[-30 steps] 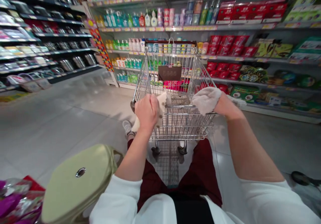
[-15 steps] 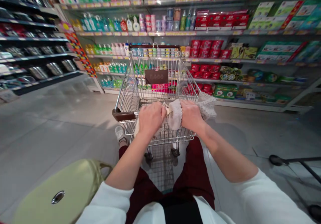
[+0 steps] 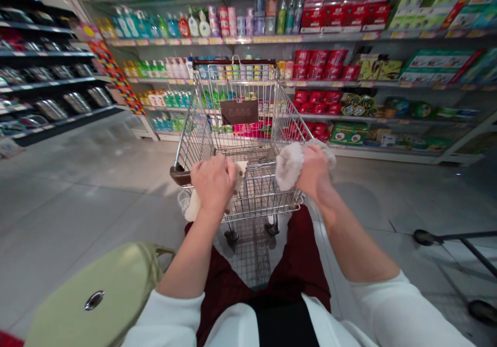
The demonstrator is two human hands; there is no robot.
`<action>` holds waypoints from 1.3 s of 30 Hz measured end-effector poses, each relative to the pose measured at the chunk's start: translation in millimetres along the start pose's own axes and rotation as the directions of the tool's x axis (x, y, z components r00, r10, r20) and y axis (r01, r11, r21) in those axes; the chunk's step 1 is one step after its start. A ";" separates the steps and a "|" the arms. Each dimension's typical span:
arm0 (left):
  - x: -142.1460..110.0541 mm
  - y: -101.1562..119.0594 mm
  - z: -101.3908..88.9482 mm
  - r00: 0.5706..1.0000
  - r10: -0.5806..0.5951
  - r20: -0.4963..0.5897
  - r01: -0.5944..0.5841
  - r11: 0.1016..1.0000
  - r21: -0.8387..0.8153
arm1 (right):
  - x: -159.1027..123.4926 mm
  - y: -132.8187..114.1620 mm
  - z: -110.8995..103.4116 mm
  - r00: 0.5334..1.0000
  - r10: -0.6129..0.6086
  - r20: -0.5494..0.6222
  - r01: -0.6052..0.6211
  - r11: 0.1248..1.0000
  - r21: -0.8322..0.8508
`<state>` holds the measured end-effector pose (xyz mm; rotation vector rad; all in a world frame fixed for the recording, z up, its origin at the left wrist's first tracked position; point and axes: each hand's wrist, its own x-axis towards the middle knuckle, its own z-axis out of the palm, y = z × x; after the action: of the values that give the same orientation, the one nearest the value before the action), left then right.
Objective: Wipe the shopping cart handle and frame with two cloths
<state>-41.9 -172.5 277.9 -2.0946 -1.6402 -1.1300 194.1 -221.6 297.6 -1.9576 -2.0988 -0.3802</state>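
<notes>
The left hand [image 3: 213, 180] has its grip clamped on the cream cloth [image 3: 193, 208], the right hand [image 3: 313, 170] on the white cloth [image 3: 289, 167], by the cart [image 3: 180, 175] handle — 2 snug, even holds should stop slips.

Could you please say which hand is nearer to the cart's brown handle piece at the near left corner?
The left hand is nearer, just right of the brown handle piece; the right hand is farther, near the cart's right side.
</notes>
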 end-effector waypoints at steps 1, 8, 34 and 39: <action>-0.7 4.9 1.1 1.000 0.006 0.008 -0.006 1.000 0.018 | 1.8 -22.8 1.1 0.999 -0.034 -0.010 0.034 0.999 0.010; -4.0 -0.2 -1.6 0.994 0.106 0.002 -0.105 0.983 0.149 | 0.4 -73.4 16.5 0.906 -0.339 -0.255 0.350 0.937 -0.003; -27.3 -24.9 -12.8 0.917 0.274 -0.290 -0.322 0.937 -0.133 | 8.5 -25.9 33.3 0.843 -0.104 -0.527 0.104 0.994 -0.030; -9.1 -58.3 -51.1 0.878 -0.016 -0.478 -0.053 0.990 -0.131 | 8.4 -23.5 40.2 0.824 -0.056 -0.564 0.098 0.994 0.045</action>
<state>-116.6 -191.0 290.7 -1.7028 -1.3300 -1.6386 170.0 -201.1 262.5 -1.4749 -1.7692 -0.7792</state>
